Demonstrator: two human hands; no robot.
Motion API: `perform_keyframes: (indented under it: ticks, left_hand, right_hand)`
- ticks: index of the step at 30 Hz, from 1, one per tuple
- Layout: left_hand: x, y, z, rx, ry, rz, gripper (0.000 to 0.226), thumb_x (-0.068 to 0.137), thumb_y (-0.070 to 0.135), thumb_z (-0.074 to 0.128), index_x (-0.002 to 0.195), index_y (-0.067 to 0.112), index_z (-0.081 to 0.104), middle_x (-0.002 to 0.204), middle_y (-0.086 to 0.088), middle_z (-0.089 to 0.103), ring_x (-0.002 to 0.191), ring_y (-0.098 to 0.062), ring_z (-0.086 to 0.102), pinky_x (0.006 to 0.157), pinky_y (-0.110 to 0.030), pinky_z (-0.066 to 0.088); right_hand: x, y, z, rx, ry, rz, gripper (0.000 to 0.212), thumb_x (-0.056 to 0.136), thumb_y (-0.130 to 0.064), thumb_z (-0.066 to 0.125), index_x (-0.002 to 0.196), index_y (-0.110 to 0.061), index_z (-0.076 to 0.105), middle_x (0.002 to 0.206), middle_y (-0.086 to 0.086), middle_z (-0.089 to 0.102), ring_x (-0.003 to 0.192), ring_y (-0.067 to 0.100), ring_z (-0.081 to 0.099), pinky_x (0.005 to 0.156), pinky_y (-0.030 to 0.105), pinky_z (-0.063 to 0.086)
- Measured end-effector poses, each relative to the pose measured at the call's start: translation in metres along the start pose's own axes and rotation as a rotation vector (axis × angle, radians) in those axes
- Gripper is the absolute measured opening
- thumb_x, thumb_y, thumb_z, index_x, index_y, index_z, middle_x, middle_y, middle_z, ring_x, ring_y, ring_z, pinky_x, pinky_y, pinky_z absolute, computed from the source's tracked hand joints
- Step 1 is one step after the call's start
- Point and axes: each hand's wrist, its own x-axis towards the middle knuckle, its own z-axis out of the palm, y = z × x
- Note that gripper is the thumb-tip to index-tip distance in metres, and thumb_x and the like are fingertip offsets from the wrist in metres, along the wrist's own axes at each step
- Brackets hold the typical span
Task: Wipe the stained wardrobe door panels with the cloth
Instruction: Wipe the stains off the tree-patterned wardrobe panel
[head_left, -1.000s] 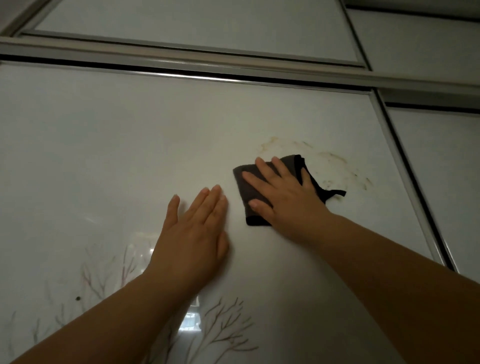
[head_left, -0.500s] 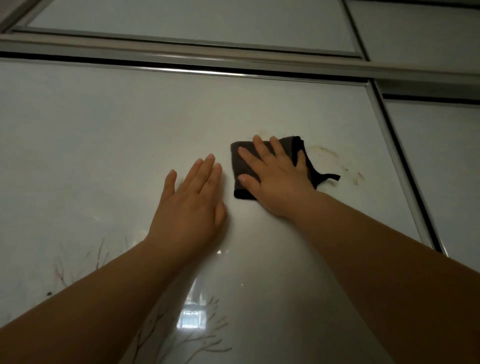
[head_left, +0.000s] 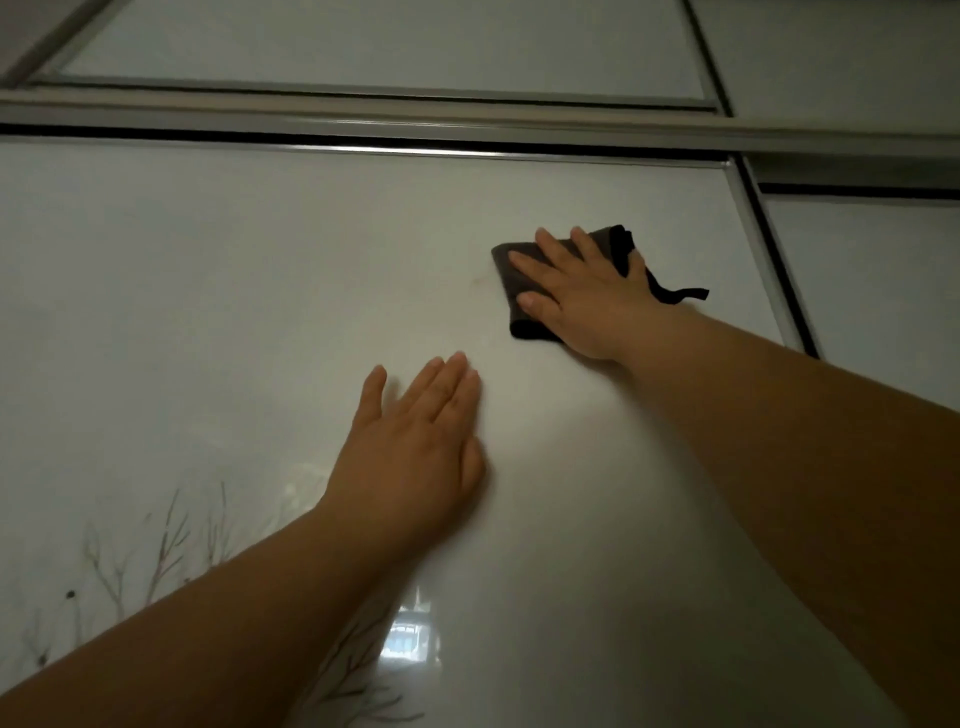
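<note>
A: Where's the cloth?

B: The dark grey cloth (head_left: 508, 283) lies folded flat against the white door panel (head_left: 208, 286), in its upper right part. A thin dark strip (head_left: 680, 295) of it trails out to the right.

A: What's holding it there?

B: The right hand (head_left: 582, 301) lies on top, palm down. Its fingers (head_left: 550, 247) are straight and a little spread. They press the cloth to the panel rather than curling round it. The thumb lies across the cloth's lower left part.

A: Any dirt showing?

B: One faint brownish stain (head_left: 477, 280) just left of the cloth. Whatever is under the cloth and hand is hidden.

A: And the other hand?

B: The left hand (head_left: 415, 441) rests flat on the same panel, below and left of the cloth and apart from it. Those fingers (head_left: 452, 384) are straight and close together, the little one set off to the left. They hold nothing.

A: What's around them?

B: A silver metal rail (head_left: 363, 122) runs across above the panel, and a metal strip (head_left: 763, 249) runs down its right edge. Beyond the strip is another pale panel (head_left: 872, 286), and more pale panels (head_left: 363, 47) sit above the rail. Thin bare branches (head_left: 166, 545) are printed on the panel's lower left. A bright window reflection (head_left: 410, 636) shines on the glossy surface low down, between the two forearms.
</note>
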Motion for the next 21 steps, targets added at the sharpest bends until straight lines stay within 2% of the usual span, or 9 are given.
perform_keyframes:
  ticks: [5, 12, 21]
  left_hand:
    - [0.003, 0.005, 0.001, -0.013, 0.008, -0.019, 0.059, 0.091, 0.038, 0.020, 0.143, 0.014, 0.032, 0.151, -0.006, 0.028, 0.138, -0.020, 0.024, 0.110, -0.049, 0.007]
    - [0.015, 0.018, -0.002, -0.059, 0.057, 0.009, 0.061, 0.090, 0.037, 0.020, 0.143, 0.011, 0.032, 0.151, -0.008, 0.029, 0.138, -0.021, 0.024, 0.109, -0.048, 0.008]
    - [0.013, 0.031, 0.002, -0.067, 0.027, 0.010, 0.062, 0.089, 0.037, 0.020, 0.143, 0.011, 0.033, 0.150, -0.009, 0.030, 0.138, -0.023, 0.026, 0.109, -0.050, 0.012]
  right_hand:
    - [-0.005, 0.014, 0.000, 0.029, 0.009, 0.059, 0.053, 0.095, -0.058, 0.017, 0.145, -0.049, 0.001, 0.158, -0.013, -0.010, 0.144, 0.020, -0.013, 0.106, 0.068, -0.005]
    - [-0.029, 0.020, 0.007, 0.052, 0.012, 0.126, 0.056, 0.094, -0.059, 0.018, 0.145, -0.048, -0.003, 0.158, -0.012, -0.013, 0.144, 0.021, -0.016, 0.106, 0.069, -0.006]
    - [-0.105, 0.020, 0.024, -0.028, 0.015, -0.021, 0.055, 0.094, -0.059, 0.016, 0.143, -0.051, -0.008, 0.157, -0.015, -0.015, 0.143, 0.017, -0.018, 0.107, 0.066, -0.004]
